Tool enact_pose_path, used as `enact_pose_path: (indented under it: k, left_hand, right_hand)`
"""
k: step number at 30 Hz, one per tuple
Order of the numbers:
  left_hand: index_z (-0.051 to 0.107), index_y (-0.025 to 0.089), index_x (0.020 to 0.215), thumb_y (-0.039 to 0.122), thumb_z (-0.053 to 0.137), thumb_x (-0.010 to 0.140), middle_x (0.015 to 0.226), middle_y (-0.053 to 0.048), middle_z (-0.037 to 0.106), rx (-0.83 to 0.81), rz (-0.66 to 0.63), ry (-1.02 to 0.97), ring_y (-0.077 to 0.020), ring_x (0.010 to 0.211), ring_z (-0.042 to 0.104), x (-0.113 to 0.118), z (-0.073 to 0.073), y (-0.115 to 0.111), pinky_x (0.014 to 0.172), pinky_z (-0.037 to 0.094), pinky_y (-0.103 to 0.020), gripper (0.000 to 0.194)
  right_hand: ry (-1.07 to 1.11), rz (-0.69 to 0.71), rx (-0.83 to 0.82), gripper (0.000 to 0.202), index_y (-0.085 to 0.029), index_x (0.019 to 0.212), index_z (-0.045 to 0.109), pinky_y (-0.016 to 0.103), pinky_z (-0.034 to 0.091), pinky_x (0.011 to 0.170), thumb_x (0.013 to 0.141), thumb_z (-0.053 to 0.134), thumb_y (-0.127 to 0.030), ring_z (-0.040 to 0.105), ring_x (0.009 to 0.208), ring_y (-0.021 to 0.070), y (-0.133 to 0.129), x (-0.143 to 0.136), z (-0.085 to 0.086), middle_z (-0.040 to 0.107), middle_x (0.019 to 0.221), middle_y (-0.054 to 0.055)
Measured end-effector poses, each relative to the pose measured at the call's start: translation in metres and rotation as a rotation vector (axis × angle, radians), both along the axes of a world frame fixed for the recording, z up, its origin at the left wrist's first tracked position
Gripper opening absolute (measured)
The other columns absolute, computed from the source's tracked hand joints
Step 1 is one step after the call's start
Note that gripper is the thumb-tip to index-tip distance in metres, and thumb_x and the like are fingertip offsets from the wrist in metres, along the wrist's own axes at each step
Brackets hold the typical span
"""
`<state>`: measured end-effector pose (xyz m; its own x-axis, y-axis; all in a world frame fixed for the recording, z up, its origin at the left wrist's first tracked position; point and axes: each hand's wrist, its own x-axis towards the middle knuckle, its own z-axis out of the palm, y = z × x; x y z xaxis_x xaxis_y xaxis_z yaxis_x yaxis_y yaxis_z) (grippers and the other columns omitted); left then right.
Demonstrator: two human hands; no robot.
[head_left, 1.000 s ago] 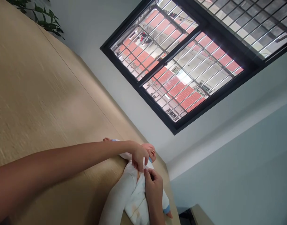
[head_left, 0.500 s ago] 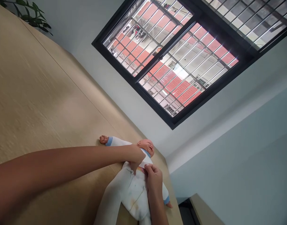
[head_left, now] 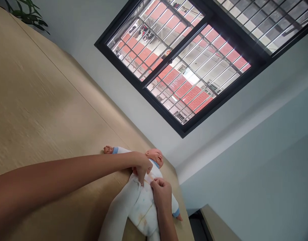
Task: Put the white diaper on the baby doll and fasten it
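Note:
A baby doll (head_left: pixel 155 156) lies on its back on the wooden table, dressed in a white top with blue cuffs and collar. Around its hips is a white diaper (head_left: pixel 144 209) with faint coloured marks. My left hand (head_left: pixel 143 164) reaches across from the left, its fingers closed at the diaper's waist edge, fingertips pointing down. On the other side of the waist, my right hand (head_left: pixel 162 191) pinches the diaper's front edge between thumb and fingers. A pale strip stretches between the two hands over the belly. The fingertips of both hands are partly hidden.
The wooden table (head_left: pixel 55 110) runs along a pale wall with a dark-framed, barred window (head_left: pixel 143 87). Green plant leaves (head_left: pixel 30 15) hang at the upper left. Beyond the table's right edge stands a dark open box or cabinet (head_left: pixel 200 224).
My right hand has moved slightly left and down along the waist, nearer my left hand. My left hand's fingers have shifted a little at the waist. The view has drifted slightly.

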<state>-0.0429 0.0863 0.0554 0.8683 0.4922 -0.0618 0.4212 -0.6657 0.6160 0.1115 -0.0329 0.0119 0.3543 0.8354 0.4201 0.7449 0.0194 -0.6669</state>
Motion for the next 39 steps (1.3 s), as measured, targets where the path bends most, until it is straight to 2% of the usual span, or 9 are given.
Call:
enact_pose_path:
  k: [2,6,8,10,14,20,26,32,39]
  left_hand:
    - [0.066,0.021,0.097,0.028,0.088,0.045,0.057,0.003,0.061,0.071,-0.056,0.094,-0.0259,0.065,0.063,-0.003,0.008,0.000,0.066,0.053,-0.035,0.057]
    - [0.064,0.022,0.081,0.020,0.068,0.064,0.064,0.001,0.063,0.135,-0.154,-0.119,-0.0209,0.063,0.063,-0.001,0.017,-0.002,0.059,0.049,-0.029,0.018]
    - [0.061,0.021,0.073,0.018,0.059,0.068,0.063,0.001,0.064,0.086,-0.185,-0.152,-0.0184,0.060,0.062,0.003,0.014,-0.005,0.054,0.046,-0.027,0.006]
    - [0.058,0.020,0.066,0.018,0.057,0.070,0.061,0.000,0.064,0.083,-0.182,-0.135,-0.0167,0.058,0.061,0.009,0.006,-0.009,0.053,0.044,-0.027,0.005]
    - [0.054,0.019,0.059,0.027,0.061,0.073,0.056,0.002,0.057,0.204,-0.094,-0.194,-0.0141,0.055,0.049,0.017,-0.012,-0.012,0.053,0.036,-0.028,0.017]
    - [0.055,0.019,0.058,0.039,0.068,0.072,0.053,0.003,0.052,0.242,-0.026,-0.184,-0.0129,0.052,0.043,0.022,-0.019,-0.011,0.050,0.030,-0.028,0.028]
    - [0.055,0.019,0.056,0.032,0.074,0.065,0.052,0.004,0.050,0.257,0.033,-0.198,-0.0138,0.054,0.045,0.028,-0.025,-0.017,0.053,0.031,-0.029,0.024]
    - [0.060,0.019,0.067,0.037,0.072,0.069,0.063,0.004,0.058,0.255,0.081,-0.347,-0.0124,0.059,0.048,0.028,-0.041,-0.016,0.053,0.029,-0.026,0.021]
    - [0.053,0.018,0.068,0.036,0.066,0.076,0.057,0.006,0.048,0.076,0.199,-0.666,-0.0101,0.056,0.041,0.023,-0.073,-0.026,0.052,0.027,-0.024,0.023]
  right_hand:
    - [0.108,-0.012,0.033,0.022,-0.023,0.044,0.039,0.030,0.043,0.068,0.058,0.055,-0.026,0.057,0.076,0.0224,-0.002,0.001,0.000,0.056,0.062,0.002]
    - [0.478,-0.105,0.267,0.025,-0.021,0.054,0.041,0.026,0.044,0.067,0.059,0.064,-0.029,0.054,0.076,0.0172,-0.012,0.013,0.000,0.061,0.079,0.002]
    - [0.574,-0.160,0.369,0.028,-0.021,0.059,0.044,0.025,0.043,0.064,0.064,0.068,-0.035,0.049,0.069,0.0136,-0.016,0.024,-0.001,0.055,0.072,-0.002]
    - [0.558,-0.158,0.352,0.033,-0.022,0.059,0.043,0.023,0.037,0.057,0.070,0.068,-0.041,0.040,0.058,0.0113,-0.019,0.034,-0.002,0.044,0.060,-0.005]
    - [0.309,-0.004,0.108,0.042,-0.024,0.055,0.034,0.026,0.027,0.053,0.077,0.061,-0.048,0.028,0.054,0.0110,-0.019,0.042,-0.007,0.031,0.053,-0.007]
    - [-0.154,0.130,-0.069,0.041,-0.024,0.064,0.030,0.029,0.027,0.060,0.090,0.041,-0.054,0.034,0.063,0.0148,-0.016,0.037,-0.009,0.034,0.062,-0.004]
    - [-0.396,0.099,-0.200,0.036,-0.024,0.069,0.038,0.032,0.021,0.063,0.096,0.031,-0.047,0.037,0.064,0.0180,-0.013,0.040,-0.022,0.045,0.065,-0.001]
    - [-0.225,0.136,-0.103,0.037,-0.024,0.066,0.035,0.030,0.024,0.062,0.093,0.039,-0.049,0.036,0.064,0.0165,-0.018,0.046,-0.028,0.041,0.064,-0.003]
    - [0.093,0.249,-0.077,0.038,-0.022,0.065,0.042,0.027,0.024,0.058,0.082,0.061,-0.049,0.030,0.060,0.0121,-0.026,0.057,-0.022,0.032,0.061,-0.006]
